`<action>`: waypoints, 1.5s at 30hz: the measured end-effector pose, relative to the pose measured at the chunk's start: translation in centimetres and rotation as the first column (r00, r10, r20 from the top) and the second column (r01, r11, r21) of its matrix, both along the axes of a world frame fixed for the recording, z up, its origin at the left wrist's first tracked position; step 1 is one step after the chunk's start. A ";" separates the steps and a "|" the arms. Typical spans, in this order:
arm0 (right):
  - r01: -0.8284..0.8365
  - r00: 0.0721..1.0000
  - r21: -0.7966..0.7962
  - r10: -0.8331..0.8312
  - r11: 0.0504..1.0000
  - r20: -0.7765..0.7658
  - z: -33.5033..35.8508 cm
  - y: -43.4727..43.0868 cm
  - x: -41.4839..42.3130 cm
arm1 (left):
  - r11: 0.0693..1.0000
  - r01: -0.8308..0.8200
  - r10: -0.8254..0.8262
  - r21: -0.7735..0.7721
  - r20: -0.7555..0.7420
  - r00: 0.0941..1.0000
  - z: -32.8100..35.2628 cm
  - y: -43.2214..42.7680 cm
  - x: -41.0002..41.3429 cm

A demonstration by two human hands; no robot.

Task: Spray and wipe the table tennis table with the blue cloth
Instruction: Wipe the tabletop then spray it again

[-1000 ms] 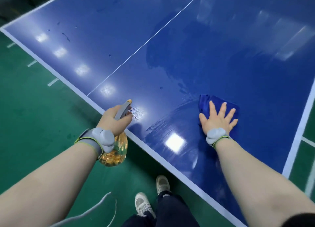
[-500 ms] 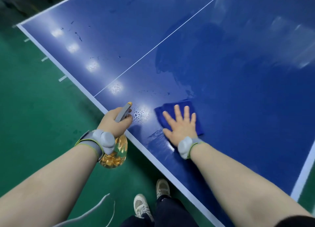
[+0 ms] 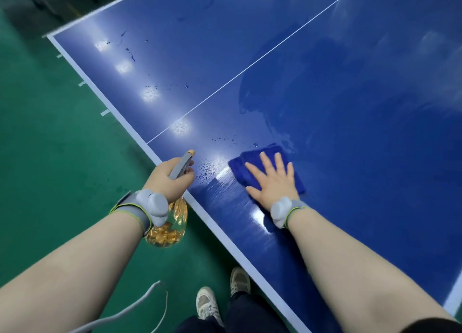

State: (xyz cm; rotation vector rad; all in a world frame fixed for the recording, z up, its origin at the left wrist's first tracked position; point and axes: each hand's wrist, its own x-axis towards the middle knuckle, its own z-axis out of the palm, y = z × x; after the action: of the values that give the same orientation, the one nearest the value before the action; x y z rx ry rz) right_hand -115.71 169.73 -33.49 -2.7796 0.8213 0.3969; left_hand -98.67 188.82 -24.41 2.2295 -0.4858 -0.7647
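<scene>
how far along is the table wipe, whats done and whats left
Done: wet sheen and wipe streaks cover the table tennis table right of its centre line. In hand: right hand presses the blue cloth flat; left hand grips the spray bottle beside fresh droplets. Left: those droplets and the spotted half past the line.

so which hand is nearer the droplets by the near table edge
Left. The left hand, gripping the spray bottle, is right beside the droplets; the right hand lies flat on the blue cloth, beyond them.
</scene>
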 end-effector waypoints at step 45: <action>0.609 0.789 -0.003 -0.607 0.793 -0.094 -0.2 -1.6 10.8 | 0.963 0.260 -0.259 0.070 -0.024 0.966 0.4 1.9 17.0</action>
State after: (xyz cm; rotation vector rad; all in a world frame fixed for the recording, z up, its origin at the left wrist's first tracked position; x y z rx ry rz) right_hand -104.96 168.12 -33.72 -2.2926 1.6433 0.4008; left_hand -81.72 190.75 -24.05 2.2517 -0.7650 -0.9459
